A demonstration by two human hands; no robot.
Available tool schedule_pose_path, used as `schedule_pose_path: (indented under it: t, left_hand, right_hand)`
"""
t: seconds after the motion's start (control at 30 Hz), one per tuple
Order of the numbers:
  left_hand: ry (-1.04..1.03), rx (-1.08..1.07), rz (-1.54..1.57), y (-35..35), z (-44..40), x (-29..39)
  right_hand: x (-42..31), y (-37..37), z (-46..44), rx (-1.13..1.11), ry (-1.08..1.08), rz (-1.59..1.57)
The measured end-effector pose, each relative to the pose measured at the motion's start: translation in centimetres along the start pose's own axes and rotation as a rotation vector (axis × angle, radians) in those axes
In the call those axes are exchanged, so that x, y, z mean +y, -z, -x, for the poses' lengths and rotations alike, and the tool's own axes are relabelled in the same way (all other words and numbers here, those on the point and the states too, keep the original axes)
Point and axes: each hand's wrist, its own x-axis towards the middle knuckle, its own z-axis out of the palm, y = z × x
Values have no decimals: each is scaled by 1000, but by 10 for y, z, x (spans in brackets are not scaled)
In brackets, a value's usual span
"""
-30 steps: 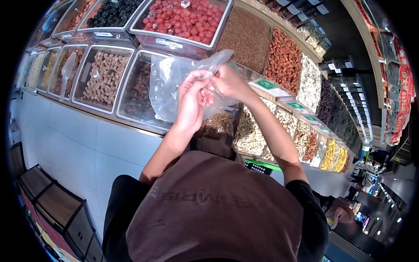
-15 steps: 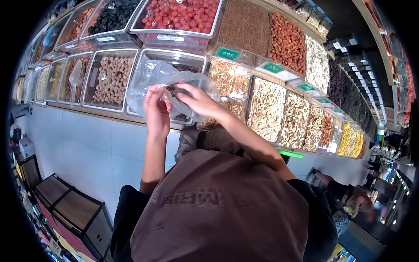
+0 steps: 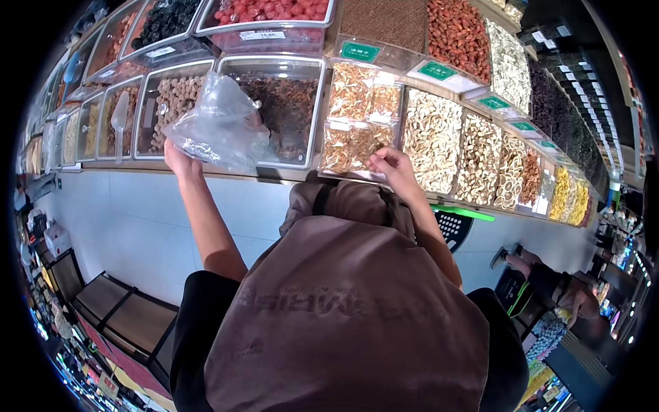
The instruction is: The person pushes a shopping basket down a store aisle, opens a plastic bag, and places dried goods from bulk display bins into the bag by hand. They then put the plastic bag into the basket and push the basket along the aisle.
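Observation:
My left hand (image 3: 181, 161) is closed on the edge of a clear plastic bag (image 3: 223, 127). The bag hangs over the front of a bin of round tan pieces (image 3: 177, 93) and a bin of dark brown dried pieces (image 3: 292, 103). My right hand (image 3: 396, 170) is to the right, its thumb and fingers pinched together in front of some clear packets (image 3: 347, 145) of light brown dried goods. Whatever sits between those fingertips is too small to make out.
Bins of red fruit (image 3: 271, 9), black fruit (image 3: 165, 20) and reddish-brown dried pieces (image 3: 458, 41) line the back. White slices (image 3: 431, 130) fill a compartment at right. A clear scoop (image 3: 119, 117) stands at left. Another person (image 3: 549, 281) is at far right.
My hands have moved apart, the left going left with the plastic bag, the right going right and leaving the bag. The dark brown bin is now more exposed.

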Motion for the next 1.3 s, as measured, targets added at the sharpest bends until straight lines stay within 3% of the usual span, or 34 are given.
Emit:
schedule_pose_path:
  t: [0.17, 0.23, 0.27, 0.3, 0.37, 0.43, 0.5, 0.57, 0.6, 0.67, 0.73, 0.77, 0.83, 0.9, 0.97, 1.0, 1.17, 1.23, 1.3]
  left_hand:
    - [-144, 31, -209, 27, -5, -56]
    - [-341, -255, -409, 33, -2, -76]
    - [-436, -289, -630, 42, -10, -83]
    - [-431, -286, -636, 41, -10, -85]
    - [-281, -378, -528, 36, -10, -86]
    - [-303, -393, -542, 22, 1, -71]
    - [-283, -15, -579, 2, 26, -45]
    - [-643, 127, -751, 12, 47, -34]
    - [-633, 126, -756, 1, 72, -22]
    - [-906, 73, -1042, -56, 140, -2]
    - [-908, -398, -1124, -71, 180, -13]
    - [-796, -575, -1078, -73, 194, -31]
    - [-254, -946, -1073, -70, 210, -70]
    - [97, -1034, -1123, -72, 218, -80]
    - [340, -1063, -1103, -40, 198, -104]
    - [332, -1069, -1105, -26, 190, -108]
    - [502, -272, -429, 40, 152, -86]
    - [450, -96, -298, 43, 134, -77]
    - [389, -74, -291, 63, 105, -91]
  right_hand:
    - [19, -22, 3, 23, -90, 84]
    - [19, -40, 0, -15, 4, 261]
    - [11, -45, 0, -86, -55, 365]
    - [4, -52, 1, -90, -62, 362]
    - [-6, -60, 2, -242, -22, 706]
    - [-13, -59, 4, -247, 12, 750]
    - [-17, -54, 5, -191, -65, 658]
    - [-7, -41, 6, -145, -66, 657]
    - [1, -35, 6, -119, -110, 636]
    - [21, -27, 4, -68, -140, 605]
    - [7, -34, 4, -80, -127, 579]
    - [1, -39, 2, -82, -106, 544]
    - [8, -51, -10, -162, -92, 437]
    - [-1, -74, -18, -121, 58, 427]
    - [-8, -90, -30, -152, 26, 466]
    - [-7, -95, -35, -149, 21, 520]
    - [7, -96, -44, -246, -120, 450]
    - [0, -102, -38, -303, -283, 214]
    - [11, -109, -40, -319, -319, 54]
